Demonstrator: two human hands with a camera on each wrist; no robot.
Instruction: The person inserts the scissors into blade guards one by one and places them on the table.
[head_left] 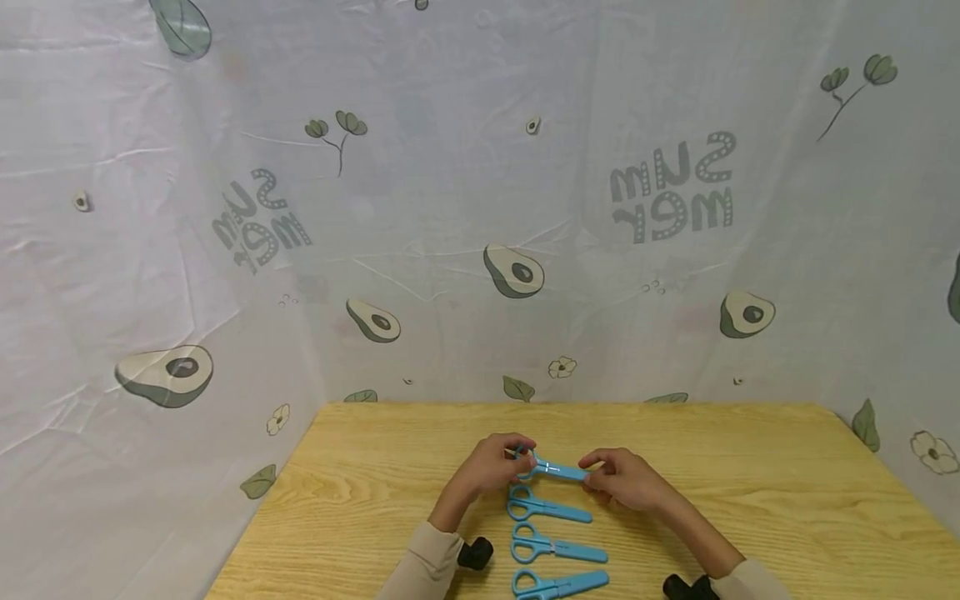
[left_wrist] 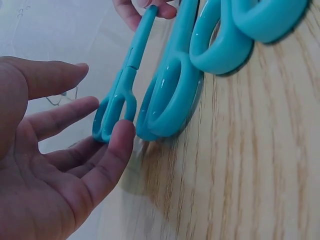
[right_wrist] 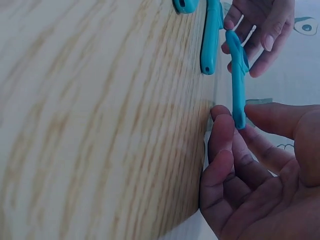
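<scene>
A pair of light blue scissors [head_left: 562, 472], its blades in a blue cover, lies crosswise at the far end of a column of similar scissors. My left hand [head_left: 493, 463] is at its handle loops; in the left wrist view the little finger touches a loop [left_wrist: 131, 106], while the thumb stands away from it. The right hand [head_left: 628, 480] pinches the covered tip between thumb and fingers, as the right wrist view shows at the cover's end [right_wrist: 239, 117]. Whether these scissors touch the table, I cannot tell.
Several more blue scissors lie nearer on the wooden table [head_left: 360, 500], handles left: one pair [head_left: 558, 510] just below the hands, another [head_left: 581, 552], and the nearest [head_left: 581, 583]. A printed curtain [head_left: 450, 208] hangs behind the table's far edge.
</scene>
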